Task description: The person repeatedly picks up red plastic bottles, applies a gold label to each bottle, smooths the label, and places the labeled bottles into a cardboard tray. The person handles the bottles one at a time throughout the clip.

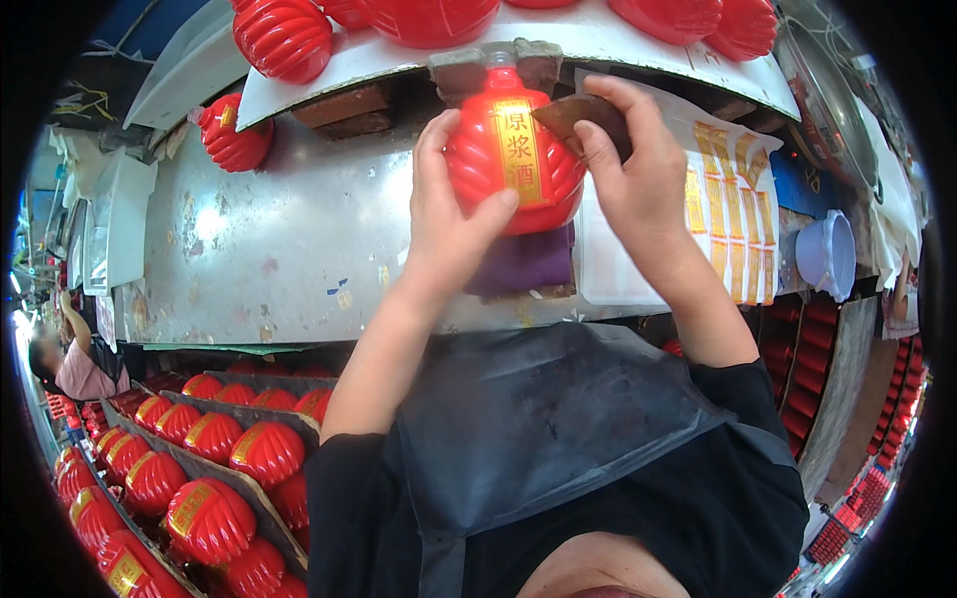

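Note:
A red ribbed bottle [564,189] with a clear neck lies on its side on the bench, the neck pointing away from me. A gold label [520,149] with dark characters runs along its upper face. My left hand [444,214] holds the bottle's left side, its thumb resting near the label's lower end. In my right hand [638,149] is a flat brown scraper-like piece [583,112], pinched between thumb and fingers, its pointed end touching the label's upper right edge. Beneath the bottle is a folded purple cloth [528,261], and a grey block [454,72] supports the neck.
To the right, a backing sheet [638,284] carries rows of gold labels [733,209], near a pale purple tub [825,254]. Another red bottle [237,135] sits at the back left; several line the white shelf [598,40]. Cardboard-divided red bottles [211,518] fill the lower left. A person [85,364] is far left.

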Tool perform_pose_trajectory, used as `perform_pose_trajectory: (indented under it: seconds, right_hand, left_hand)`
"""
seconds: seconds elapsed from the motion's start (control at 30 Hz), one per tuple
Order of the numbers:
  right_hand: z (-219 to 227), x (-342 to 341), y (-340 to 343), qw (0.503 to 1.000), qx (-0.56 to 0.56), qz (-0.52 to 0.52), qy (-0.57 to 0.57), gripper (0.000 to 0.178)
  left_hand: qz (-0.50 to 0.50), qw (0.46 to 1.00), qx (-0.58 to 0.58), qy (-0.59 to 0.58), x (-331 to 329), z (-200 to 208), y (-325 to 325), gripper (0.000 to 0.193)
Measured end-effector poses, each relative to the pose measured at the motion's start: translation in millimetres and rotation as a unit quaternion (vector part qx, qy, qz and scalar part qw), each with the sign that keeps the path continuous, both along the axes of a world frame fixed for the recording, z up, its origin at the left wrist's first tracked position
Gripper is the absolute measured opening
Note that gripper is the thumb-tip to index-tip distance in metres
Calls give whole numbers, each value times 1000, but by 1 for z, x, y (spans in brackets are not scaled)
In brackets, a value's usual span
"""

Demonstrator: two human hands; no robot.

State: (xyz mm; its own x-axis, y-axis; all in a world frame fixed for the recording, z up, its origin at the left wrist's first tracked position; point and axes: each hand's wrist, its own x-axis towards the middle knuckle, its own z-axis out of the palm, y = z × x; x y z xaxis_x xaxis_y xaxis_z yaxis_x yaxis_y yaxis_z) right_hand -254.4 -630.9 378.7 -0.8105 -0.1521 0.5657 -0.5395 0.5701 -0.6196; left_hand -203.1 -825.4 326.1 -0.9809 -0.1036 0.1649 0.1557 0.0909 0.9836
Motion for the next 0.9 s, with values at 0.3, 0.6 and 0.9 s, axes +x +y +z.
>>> perform_pose_trajectory:
  seconds: [0.3,0.6,0.9]
  right_hand:
    - [33,-64,-11,980,104,165,-46,30]
    - [26,-95,-10,969,159,186,22,24]
    - [25,-38,22,924,-10,219,-312,39]
  left_hand:
    - [-91,994,5,-62,-45,21,-18,90]
    - [-114,984,43,-133,-71,32,-20,78]
    - [-131,981,135,-50,-45,43,-9,58]
